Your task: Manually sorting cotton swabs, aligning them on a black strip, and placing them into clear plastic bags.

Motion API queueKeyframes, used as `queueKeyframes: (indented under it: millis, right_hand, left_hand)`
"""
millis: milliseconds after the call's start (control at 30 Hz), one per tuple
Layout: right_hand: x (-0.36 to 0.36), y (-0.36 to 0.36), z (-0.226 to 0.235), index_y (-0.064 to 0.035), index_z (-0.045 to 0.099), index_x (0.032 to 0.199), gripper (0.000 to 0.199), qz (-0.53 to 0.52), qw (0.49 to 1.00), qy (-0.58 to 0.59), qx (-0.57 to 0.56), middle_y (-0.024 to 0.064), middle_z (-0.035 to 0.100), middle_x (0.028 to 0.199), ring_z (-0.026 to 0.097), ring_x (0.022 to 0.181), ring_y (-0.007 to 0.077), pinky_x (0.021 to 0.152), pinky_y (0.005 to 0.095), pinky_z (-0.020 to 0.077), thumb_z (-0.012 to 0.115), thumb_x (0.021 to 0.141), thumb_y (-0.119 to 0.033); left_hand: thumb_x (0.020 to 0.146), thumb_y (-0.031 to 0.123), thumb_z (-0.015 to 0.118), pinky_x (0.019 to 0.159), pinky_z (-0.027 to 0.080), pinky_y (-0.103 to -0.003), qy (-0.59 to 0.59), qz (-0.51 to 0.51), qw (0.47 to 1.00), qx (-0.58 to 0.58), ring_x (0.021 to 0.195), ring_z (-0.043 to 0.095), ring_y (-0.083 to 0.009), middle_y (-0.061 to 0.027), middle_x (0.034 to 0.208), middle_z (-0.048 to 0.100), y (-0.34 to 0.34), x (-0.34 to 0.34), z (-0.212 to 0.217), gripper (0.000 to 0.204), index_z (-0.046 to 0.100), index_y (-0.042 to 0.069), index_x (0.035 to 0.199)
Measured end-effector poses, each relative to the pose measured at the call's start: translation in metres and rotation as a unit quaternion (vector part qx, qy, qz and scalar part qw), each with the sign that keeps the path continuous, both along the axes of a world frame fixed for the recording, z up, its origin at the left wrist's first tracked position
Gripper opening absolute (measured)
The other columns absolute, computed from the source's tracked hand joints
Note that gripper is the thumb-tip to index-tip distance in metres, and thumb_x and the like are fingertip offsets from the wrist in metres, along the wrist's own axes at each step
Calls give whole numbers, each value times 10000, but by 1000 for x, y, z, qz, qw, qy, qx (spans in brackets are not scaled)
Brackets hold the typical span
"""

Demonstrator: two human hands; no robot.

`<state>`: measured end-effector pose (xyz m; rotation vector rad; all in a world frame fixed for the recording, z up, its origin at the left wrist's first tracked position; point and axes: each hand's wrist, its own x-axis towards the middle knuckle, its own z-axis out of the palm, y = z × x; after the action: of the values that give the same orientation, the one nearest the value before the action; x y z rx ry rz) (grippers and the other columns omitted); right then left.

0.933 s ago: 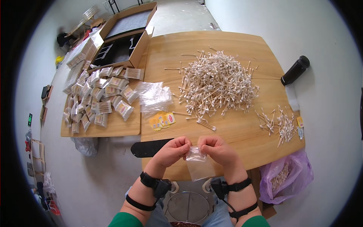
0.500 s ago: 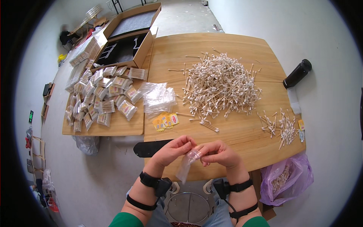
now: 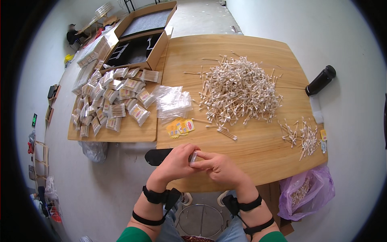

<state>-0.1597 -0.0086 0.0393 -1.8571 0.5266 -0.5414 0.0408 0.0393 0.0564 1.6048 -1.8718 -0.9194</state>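
Observation:
Close together at the table's near edge, my left hand (image 3: 177, 162) and my right hand (image 3: 222, 167) are closed on a small clear plastic bag (image 3: 193, 156). Most of the bag is hidden behind my fingers. Just beyond my hands lie several yellow printed cards (image 3: 180, 128) and a stack of flat clear bags (image 3: 173, 101). A few loose cotton swabs (image 3: 227, 133) rest near a large heap of cotton swabs (image 3: 241, 90). Under my left hand, a black flat object (image 3: 157, 157) is partly covered.
Filled swab packets (image 3: 117, 97) cover the left table below an open cardboard box (image 3: 139, 52). At right are a smaller swab pile (image 3: 308, 141), a black bottle (image 3: 321, 80) and a purple bag (image 3: 290, 201) with swabs. A person (image 3: 73, 35) sits far left.
My hands have drawn closer together. The bag hung down loosely before; now it is mostly tucked between my fingers. The view has shifted slightly.

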Motion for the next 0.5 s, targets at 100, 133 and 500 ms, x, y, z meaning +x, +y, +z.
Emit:
queueKeyframes:
  millis: [100, 133, 500]
  right_hand:
    - [5, 3, 6, -112, 726, 1207, 535, 9, 999, 46, -10, 172, 595, 1404, 642, 1202, 322, 909, 321, 526, 512, 789, 142]
    - [7, 4, 2, -112, 726, 1207, 535, 10, 999, 46, -9, 172, 595, 1404, 642, 1202, 322, 909, 321, 526, 512, 789, 142]
    - [1, -9, -16, -75, 703, 1214, 472, -159, 987, -27, 3, 146, 658, 1280, 664, 849, 184, 690, 266, 509, 513, 831, 124]
  left_hand:
    - [712, 173, 821, 762, 514, -436, -39, 14, 998, -47, 892, 640, -377, -160, 919, 651, 3, 3, -1, 391, 613, 18, 1003]
    - [712, 173, 821, 762, 514, -436, -39, 15, 998, -45, 892, 640, -377, -160, 919, 651, 3, 5, -2, 391, 613, 18, 1003]
    - [643, 77, 855, 906, 462, -446, -333, 174, 926, -19, 1085, 586, -348, -134, 1081, 617, 51, 128, -8, 554, 569, 70, 1118]
